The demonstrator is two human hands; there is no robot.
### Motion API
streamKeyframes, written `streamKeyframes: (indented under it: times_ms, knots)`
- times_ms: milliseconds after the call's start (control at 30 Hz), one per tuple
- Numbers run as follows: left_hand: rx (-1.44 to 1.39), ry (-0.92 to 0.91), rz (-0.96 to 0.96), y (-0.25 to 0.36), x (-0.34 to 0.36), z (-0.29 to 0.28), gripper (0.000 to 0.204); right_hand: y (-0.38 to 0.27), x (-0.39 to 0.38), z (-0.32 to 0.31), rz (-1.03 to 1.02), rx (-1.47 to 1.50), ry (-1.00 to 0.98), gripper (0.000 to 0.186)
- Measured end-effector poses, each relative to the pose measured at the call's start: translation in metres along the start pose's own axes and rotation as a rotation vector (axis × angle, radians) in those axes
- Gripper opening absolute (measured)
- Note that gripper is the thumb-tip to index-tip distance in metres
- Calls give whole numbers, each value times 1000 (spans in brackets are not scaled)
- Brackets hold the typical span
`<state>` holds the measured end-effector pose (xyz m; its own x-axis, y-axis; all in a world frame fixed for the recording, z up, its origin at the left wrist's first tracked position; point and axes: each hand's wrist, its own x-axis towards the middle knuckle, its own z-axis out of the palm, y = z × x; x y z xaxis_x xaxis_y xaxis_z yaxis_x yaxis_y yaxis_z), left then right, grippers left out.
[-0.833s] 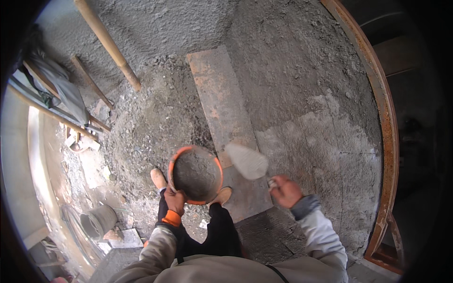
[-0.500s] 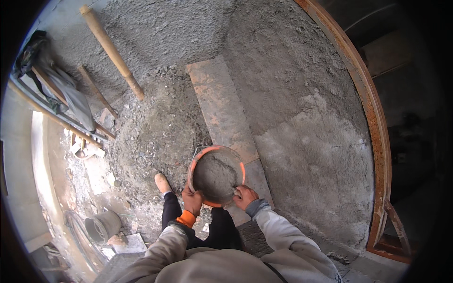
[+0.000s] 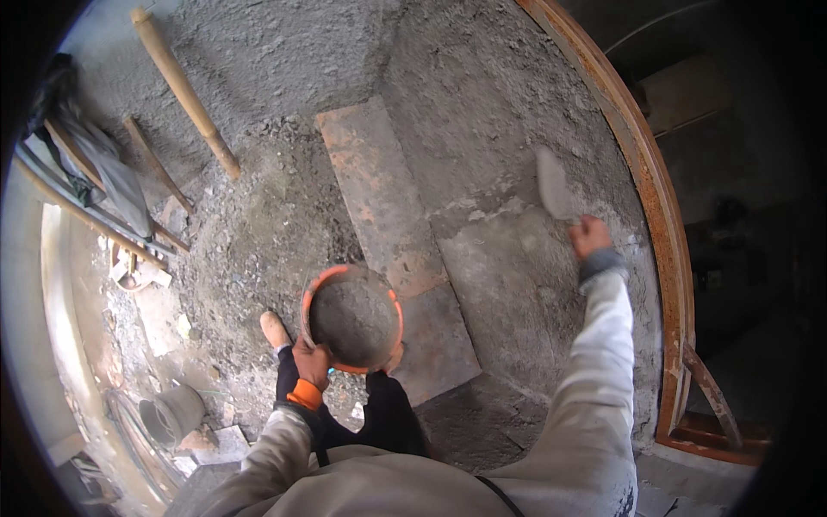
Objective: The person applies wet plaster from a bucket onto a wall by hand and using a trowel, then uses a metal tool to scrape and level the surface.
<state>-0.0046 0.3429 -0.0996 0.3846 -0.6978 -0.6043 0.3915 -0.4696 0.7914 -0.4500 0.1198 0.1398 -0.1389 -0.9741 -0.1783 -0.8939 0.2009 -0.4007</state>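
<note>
My left hand [image 3: 312,365] grips the near rim of a round orange pan [image 3: 351,317] that holds grey mortar, just above my knees. My right hand [image 3: 590,235] is stretched out to the right and holds a trowel [image 3: 552,183], whose grey blade rests against the rough grey plastered wall [image 3: 508,258]. A reddish metal door frame [image 3: 642,172] curves along the wall's right side, close to the trowel hand.
A pile of grey mortar [image 3: 250,241] lies on the floor to the left, with a long wooden handle [image 3: 183,90] sticking into it. A flat reddish board [image 3: 379,207] lies under the pan. Tools and sticks [image 3: 86,198] lie at far left; a small grey pot [image 3: 175,412] sits lower left.
My right hand has left the pan and swung up and to the right with the trowel to the wall. The left hand has kept hold of the pan.
</note>
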Motion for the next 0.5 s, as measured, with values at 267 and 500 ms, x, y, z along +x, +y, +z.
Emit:
streamKeyframes:
  times_ms: [267, 500]
  knots:
    - [47, -2, 124, 7, -6, 5, 43, -81, -121, 93, -341, -209, -419, 27]
    - [261, -38, 349, -29, 14, 47, 51, -61, -136, 341, -310, -123, -379, 31]
